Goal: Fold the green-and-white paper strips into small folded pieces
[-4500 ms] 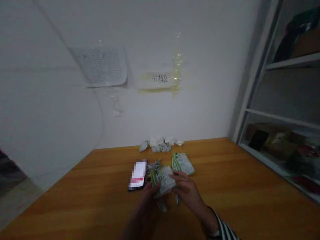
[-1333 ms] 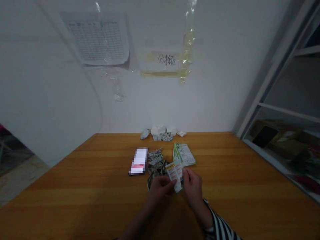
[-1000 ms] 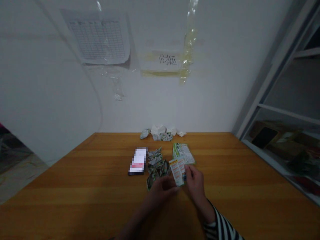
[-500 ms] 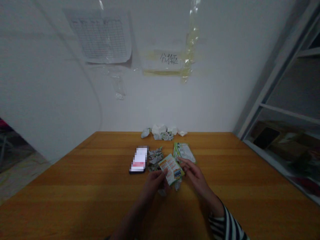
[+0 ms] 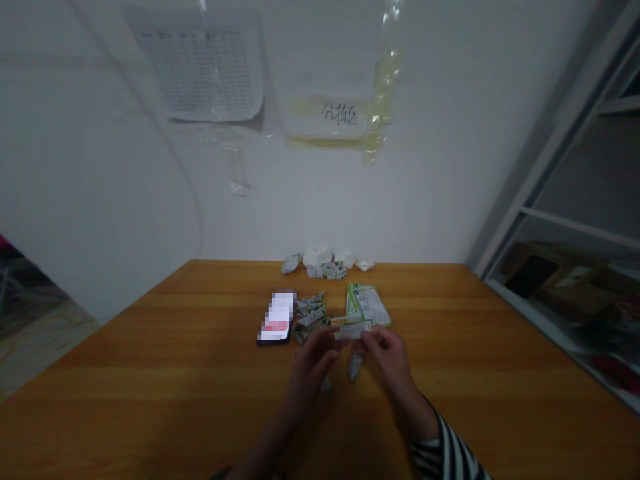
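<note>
Small printed paper leaflet (image 5: pixel 353 330), whitish with orange and green print, pinched between left hand (image 5: pixel 316 360) and right hand (image 5: pixel 387 353). Held just above wooden table (image 5: pixel 150 373), folded into a narrow strip, nearly flat and edge-on, long side running left to right.

We can read three handwritten Chinese characters, roughly "分拣区", on the taped paper sign (image 5: pixel 334 119) at upper centre of the frame. The printed table sheet (image 5: pixel 203 70) at upper left and the leaflets' print are too small to read.
</note>
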`<state>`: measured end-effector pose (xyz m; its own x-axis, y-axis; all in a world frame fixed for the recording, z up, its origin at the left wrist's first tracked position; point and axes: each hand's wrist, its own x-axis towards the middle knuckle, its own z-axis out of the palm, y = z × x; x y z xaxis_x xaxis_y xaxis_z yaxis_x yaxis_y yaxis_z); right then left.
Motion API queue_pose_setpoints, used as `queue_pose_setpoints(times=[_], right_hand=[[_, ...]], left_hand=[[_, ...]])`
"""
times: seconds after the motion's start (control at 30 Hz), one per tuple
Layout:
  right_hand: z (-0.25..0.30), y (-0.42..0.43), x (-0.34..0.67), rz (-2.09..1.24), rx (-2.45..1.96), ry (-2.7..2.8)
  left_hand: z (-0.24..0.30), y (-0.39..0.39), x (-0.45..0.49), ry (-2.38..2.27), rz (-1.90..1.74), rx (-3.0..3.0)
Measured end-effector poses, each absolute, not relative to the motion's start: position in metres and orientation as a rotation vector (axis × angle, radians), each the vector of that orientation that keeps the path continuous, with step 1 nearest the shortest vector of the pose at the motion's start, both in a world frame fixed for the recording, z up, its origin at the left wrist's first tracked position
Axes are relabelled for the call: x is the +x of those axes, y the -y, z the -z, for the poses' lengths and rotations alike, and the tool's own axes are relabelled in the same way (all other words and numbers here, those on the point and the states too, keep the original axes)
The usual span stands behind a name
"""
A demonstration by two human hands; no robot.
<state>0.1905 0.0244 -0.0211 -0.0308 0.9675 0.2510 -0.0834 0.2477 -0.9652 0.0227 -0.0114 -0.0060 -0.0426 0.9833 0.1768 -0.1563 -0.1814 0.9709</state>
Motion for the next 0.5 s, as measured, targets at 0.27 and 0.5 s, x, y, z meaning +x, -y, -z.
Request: queue_pose_setpoints(times=[0.27,0.5], right_hand=[[0.019,-0.013,0.185,-1.033,-0.961,1.323],[0.025,-0.008,0.177,-1.016,-0.951,1.283]], left_hand=[[-0.001,0.017,0.026,-1.355,-1.497,1.186],[-0.004,0.021,0.036,-1.394,-1.546,0.989]])
